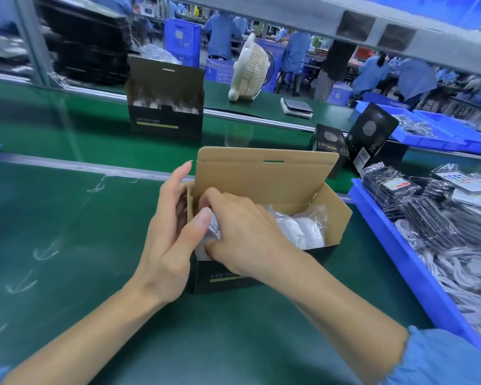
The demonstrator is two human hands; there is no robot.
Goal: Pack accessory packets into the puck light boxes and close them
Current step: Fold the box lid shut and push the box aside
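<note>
Open puck light box (264, 187) on the green bench (67, 245), both hands at its left end.

Lid flap upright, bagged white lights (303, 229) inside; right hand (245, 234) reaching in, fingers curled onto a packet (215, 226); left hand (170, 245) bracing the left wall, fingers loosely apart. Blue bin (400, 259) of packets to the right.

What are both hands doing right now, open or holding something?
Left hand: open, fingers straight against the left end of the open box.
Right hand: fingers curled, pressing a white packet into the box.
</note>
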